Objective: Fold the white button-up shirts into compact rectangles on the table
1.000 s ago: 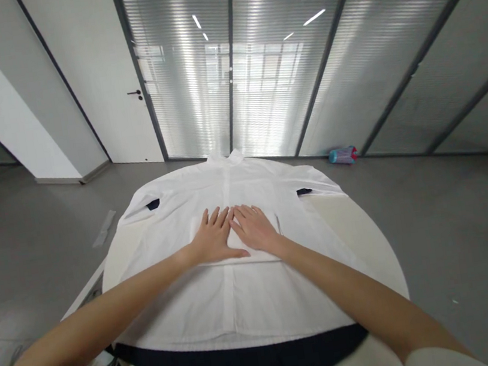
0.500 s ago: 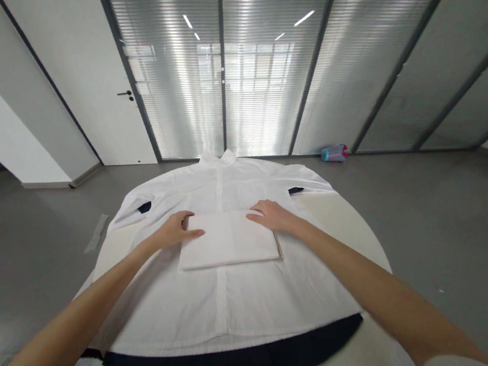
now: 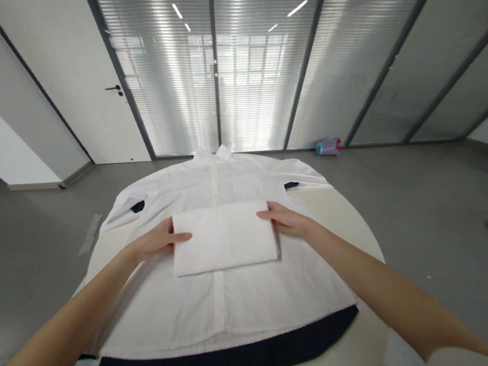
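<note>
while left hand (image 3: 156, 241) and right hand (image 3: 285, 219) pinch the folded cloth (image 3: 225, 243) by its sides, mid-frame, equal grip should keep layers square above the shirt (image 3: 181, 319).

The left hand (image 3: 155, 241) and right hand (image 3: 288, 219), laid flat side by side a second earlier, now stand apart, each gripping one side edge of the folded white cloth (image 3: 224, 237), whose upper face is uncovered between the two grips.
</note>
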The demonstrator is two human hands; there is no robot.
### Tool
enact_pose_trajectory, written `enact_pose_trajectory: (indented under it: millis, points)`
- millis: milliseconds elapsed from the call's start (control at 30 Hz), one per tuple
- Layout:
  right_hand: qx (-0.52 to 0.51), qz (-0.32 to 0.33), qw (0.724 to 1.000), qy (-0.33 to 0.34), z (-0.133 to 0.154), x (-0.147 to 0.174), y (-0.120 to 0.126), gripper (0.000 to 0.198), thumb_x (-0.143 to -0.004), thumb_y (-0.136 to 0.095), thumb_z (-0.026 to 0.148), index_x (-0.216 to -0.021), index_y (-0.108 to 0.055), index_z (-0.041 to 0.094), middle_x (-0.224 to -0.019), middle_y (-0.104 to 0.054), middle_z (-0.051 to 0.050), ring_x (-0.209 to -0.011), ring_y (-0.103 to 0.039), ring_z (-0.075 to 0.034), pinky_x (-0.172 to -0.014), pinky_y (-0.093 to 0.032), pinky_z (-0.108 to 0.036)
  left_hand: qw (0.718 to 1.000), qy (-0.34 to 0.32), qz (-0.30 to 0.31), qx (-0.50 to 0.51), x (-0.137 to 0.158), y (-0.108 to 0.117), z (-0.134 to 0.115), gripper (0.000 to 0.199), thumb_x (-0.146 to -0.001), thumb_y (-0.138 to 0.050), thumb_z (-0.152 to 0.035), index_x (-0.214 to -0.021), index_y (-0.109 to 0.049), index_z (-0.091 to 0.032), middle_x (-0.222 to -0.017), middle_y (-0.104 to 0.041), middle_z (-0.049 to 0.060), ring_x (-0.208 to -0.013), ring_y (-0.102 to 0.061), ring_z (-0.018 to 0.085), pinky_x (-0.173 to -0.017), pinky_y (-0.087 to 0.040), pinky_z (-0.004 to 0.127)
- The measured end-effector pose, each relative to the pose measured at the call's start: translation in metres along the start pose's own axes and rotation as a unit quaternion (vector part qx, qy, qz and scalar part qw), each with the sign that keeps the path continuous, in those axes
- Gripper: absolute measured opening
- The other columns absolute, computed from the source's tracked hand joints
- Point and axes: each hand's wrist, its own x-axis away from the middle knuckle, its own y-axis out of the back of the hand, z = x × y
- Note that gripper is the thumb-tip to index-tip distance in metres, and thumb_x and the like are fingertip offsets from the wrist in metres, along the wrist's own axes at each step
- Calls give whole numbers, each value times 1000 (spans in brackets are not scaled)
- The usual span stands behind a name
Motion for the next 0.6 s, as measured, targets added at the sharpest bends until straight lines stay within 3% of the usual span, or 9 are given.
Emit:
enact_pose_trajectory:
  millis: [100, 200, 333, 433, 533, 600]
  points:
    - [-4, -52, 998, 30, -10, 11, -7, 56, -66, -87, 36, -113, -58, 24, -118, -70, -7, -107, -66, -25, -97, -53, -41, 995, -32, -87, 22, -9, -8, -11, 73, -58, -92, -33, -121, -58, -20, -107, -73, 10, -95, -71, 27, -72, -58, 32]
    - [-21, -160, 981, 105, -5, 31, -2, 56, -66, -87, 34, -113, -58, 26, -116, -70, -4, -108, -66, -24, -96, -54, -40, 983, -77, -154, 70, -28, -28, -42, 81, -57, -93, -33, -127, -54, -19, -103, -73, 10, -89, -72, 24, -73, -58, 33]
    - [-57, -317, 924, 208, 6, 82, 29, 54, -65, -86, 34, -112, -60, 25, -117, -71, -5, -110, -66, -25, -96, -56, -39, 976, -190, -93, 52, -67, -61, -75, 68, -72, -82, -46, -129, -55, -22, -118, -70, 11, -100, -70, 24, -85, -57, 36]
    - [-76, -436, 869, 223, -5, 132, 68, 50, -64, -83, 33, -108, -62, 24, -113, -72, -6, -106, -69, -26, -89, -60, -40, 963, -234, -39, -125, -94, -74, -62, 60, -81, -69, -57, -128, -56, -22, -128, -66, 11, -114, -65, 27, -97, -52, 42]
    - [-88, -541, 817, 181, -35, 176, 101, 47, -56, -84, 30, -98, -65, 21, -104, -74, -7, -95, -71, -27, -77, -63, -38, 900, -226, -49, -369, -108, -74, -25, 64, -83, -60, -63, -130, -60, -21, -138, -60, 13, -132, -53, 31, -114, -37, 47]
    - [-61, -586, 795, 144, -55, 196, 116, 48, -52, -85, 32, -94, -65, 19, -98, -74, -8, -87, -72, -26, -70, -63, -37, 853, -216, -71, -470, -109, -71, -3, 71, -83, -58, -66, -138, -57, -20, -150, -50, 12, -144, -35, 37, -121, -21, 53]
